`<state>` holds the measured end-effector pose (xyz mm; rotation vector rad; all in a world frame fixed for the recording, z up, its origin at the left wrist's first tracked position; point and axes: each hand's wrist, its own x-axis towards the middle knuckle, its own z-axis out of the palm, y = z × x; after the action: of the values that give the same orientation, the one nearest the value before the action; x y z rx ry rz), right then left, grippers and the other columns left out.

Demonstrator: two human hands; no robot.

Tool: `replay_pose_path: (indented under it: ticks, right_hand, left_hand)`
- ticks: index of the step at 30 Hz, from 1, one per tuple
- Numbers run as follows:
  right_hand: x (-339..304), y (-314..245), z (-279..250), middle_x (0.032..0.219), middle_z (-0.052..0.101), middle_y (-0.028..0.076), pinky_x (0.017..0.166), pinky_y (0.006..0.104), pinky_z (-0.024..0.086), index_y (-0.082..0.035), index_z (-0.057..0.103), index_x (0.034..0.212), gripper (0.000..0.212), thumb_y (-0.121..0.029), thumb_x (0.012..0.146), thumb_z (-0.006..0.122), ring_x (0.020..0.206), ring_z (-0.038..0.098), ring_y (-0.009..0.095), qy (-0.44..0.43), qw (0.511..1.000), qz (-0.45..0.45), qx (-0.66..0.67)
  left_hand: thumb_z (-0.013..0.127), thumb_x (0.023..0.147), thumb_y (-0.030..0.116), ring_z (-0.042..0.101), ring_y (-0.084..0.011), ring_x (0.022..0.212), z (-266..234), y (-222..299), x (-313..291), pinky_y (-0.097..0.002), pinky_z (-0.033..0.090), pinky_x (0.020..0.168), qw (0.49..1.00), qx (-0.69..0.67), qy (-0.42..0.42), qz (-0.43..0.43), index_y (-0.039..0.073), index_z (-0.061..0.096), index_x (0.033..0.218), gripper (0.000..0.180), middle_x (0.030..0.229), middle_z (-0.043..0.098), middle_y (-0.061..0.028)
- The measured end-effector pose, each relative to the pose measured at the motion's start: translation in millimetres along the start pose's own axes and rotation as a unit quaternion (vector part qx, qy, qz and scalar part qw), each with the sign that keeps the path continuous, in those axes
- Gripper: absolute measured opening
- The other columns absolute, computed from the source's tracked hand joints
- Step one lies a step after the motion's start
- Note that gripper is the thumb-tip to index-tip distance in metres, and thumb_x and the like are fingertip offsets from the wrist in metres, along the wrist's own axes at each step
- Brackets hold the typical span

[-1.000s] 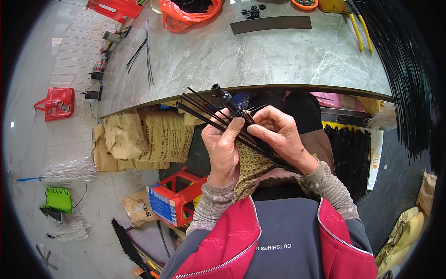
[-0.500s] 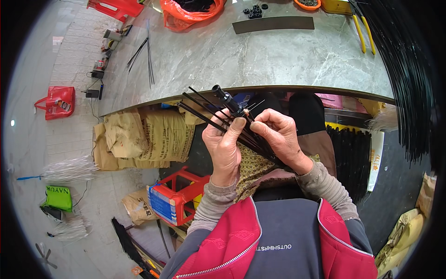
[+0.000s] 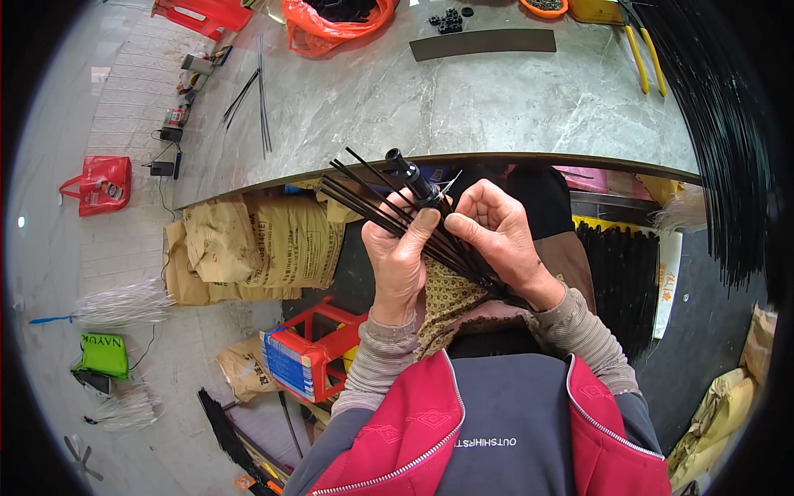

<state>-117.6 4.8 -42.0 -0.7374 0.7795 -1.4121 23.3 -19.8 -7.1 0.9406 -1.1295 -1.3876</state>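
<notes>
A black umbrella frame (image 3: 447, 240), its thin ribs bunched around a tubular hub (image 3: 419, 183), is held in front of my chest. Closed around the ribs, my left hand (image 3: 400, 263) presses its thumb just under the hub. My right hand (image 3: 497, 240) pinches at the frame on the hub's right side, thumb against forefinger; the exact part between the fingertips is hidden. A thin pale wire (image 3: 452, 181) sticks up beside the hub. Several rib ends fan out to the upper left, while the other ends run down toward my right wrist over a patterned cloth (image 3: 444, 312).
Ahead lies a grey marble-look table (image 3: 347, 112) with a dark strip (image 3: 483, 45), an orange bag (image 3: 331, 37), loose rods (image 3: 262, 99) and yellow-handled pliers (image 3: 645, 62). Long black rods (image 3: 715, 140) hang at the right. A red stool (image 3: 318, 339) and brown sacks (image 3: 273, 248) stand left.
The hub has shifted slightly right and tilts a little differently. My right fingers have risen and spread slightly above the pinch. The ribs on the left have spread a bit.
</notes>
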Motion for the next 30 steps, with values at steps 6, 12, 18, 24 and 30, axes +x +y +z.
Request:
replay_pose_path:
  ticks: [6, 12, 18, 24, 30]
  right_hand:
    - [-4, 6, 6, 0.076, 0.053, -0.007, 0.058, 0.0145, 0.038, -0.005, 0.056, 0.091, 0.016, -0.008, 0.093, 0.071, 0.067, 0.047, -0.001, 0.036, 0.999, -0.036, -0.018]
    - [-6, 22, 9, 0.084, 0.054, -0.004, 0.063, 0.0146, 0.042, -0.003, 0.063, 0.091, 0.012, -0.002, 0.087, 0.074, 0.073, 0.051, 0.0, 0.078, 0.99, -0.118, -0.014]
    - [-10, 17, 2, 0.085, 0.054, -0.002, 0.064, 0.0181, 0.042, 0.0, 0.064, 0.089, 0.01, 0.0, 0.087, 0.074, 0.075, 0.049, 0.002, 0.044, 0.993, -0.105, -0.04]
    - [-5, 24, -3, 0.091, 0.056, 0.0, 0.061, 0.0175, 0.041, 0.001, 0.065, 0.092, 0.01, -0.001, 0.088, 0.073, 0.073, 0.049, 0.003, 0.009, 0.985, -0.17, -0.039]
    - [-7, 8, -2, 0.078, 0.057, -0.004, 0.06, 0.0156, 0.04, -0.001, 0.062, 0.09, 0.011, -0.005, 0.09, 0.072, 0.069, 0.049, 0.0, 0.015, 0.999, -0.027, 0.011]
  left_hand:
    - [0.073, 0.087, -0.002, 0.064, -0.0105, 0.087, 10, -4, -5, -0.0233, 0.05, 0.081, 0.998, -0.006, 0.064, 0.006, -0.002, 0.068, 0.109, 0.022, 0.097, 0.071, -0.0062]
    - [0.07, 0.091, 0.004, 0.066, -0.0164, 0.09, 15, -6, -8, -0.0299, 0.052, 0.085, 0.996, 0.028, 0.077, 0.037, -0.003, 0.068, 0.108, 0.019, 0.1, 0.071, -0.0112]
    - [0.07, 0.091, 0.004, 0.067, -0.0198, 0.092, 18, 3, -9, -0.0316, 0.052, 0.087, 0.997, 0.038, 0.062, 0.03, -0.005, 0.067, 0.111, 0.022, 0.101, 0.071, -0.0146]
    - [0.07, 0.091, 0.005, 0.067, -0.021, 0.092, 12, 4, -4, -0.0326, 0.053, 0.087, 0.999, 0.028, 0.026, 0.006, -0.006, 0.067, 0.111, 0.024, 0.101, 0.071, -0.0154]
    - [0.071, 0.089, 0.004, 0.067, -0.0187, 0.087, 4, 3, 4, -0.0306, 0.054, 0.084, 1.0, -0.019, -0.01, -0.007, -0.006, 0.068, 0.111, 0.024, 0.096, 0.072, -0.0128]
